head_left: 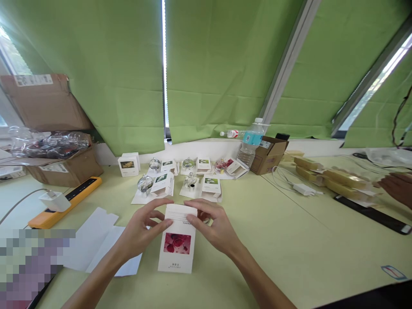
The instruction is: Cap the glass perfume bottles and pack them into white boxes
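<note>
Head view shows a white box [177, 228] bearing red rose artwork [177, 243].

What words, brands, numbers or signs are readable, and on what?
Nothing reads clearly:
Rose-pictured box: print too small.
Other flower-pictured boxes: too small.
Blue-labelled bottle: blurred.
Red-labelled bottle: blurred.
Cardboard boxes: labels blurred.
Table mark: blue outline, red stroke; no legible word.

"What's in the hands?"
"A white box [176, 259] printed with red roses; the left hand [141, 228] and right hand [215, 223] grip its far end."
"And beside the right one?"
"A shiny object [205, 218], mostly hidden, perhaps glass."
"Beyond?"
"Small white cartons [211, 183] beside rounded glassy pieces [145, 183]."
</note>
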Tool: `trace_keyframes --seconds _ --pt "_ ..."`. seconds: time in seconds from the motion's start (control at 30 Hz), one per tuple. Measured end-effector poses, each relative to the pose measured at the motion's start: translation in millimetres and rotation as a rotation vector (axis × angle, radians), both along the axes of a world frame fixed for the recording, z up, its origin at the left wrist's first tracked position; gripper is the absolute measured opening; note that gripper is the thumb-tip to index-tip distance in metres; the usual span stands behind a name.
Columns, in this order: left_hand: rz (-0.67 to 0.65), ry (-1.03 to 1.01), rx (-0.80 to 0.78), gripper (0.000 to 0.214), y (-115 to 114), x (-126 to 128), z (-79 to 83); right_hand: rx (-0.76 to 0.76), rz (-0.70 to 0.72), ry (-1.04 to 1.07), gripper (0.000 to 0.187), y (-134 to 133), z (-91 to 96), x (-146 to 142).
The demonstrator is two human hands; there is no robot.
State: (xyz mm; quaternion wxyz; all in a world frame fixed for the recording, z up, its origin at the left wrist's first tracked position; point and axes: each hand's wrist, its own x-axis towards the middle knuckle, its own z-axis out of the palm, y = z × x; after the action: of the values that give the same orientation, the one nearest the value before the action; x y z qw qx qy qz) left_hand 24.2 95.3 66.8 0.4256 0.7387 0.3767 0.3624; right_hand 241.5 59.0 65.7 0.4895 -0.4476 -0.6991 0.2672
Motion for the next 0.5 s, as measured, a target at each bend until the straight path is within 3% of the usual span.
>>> trace_keyframes --seconds 0.17,0.5 --pt "-0.048 -0.058 -0.06 0.034 1.5 -1.9 4.1 -0.038 0.009 -0.01 0.035 -0.8 -1.0 -1.5" --pt "-0.054 -0.103 -0.097 0.033 4.0 -1.3 -4.0 -0.011 0.031 0.016 0.028 0.4 -0.2 -0.2"
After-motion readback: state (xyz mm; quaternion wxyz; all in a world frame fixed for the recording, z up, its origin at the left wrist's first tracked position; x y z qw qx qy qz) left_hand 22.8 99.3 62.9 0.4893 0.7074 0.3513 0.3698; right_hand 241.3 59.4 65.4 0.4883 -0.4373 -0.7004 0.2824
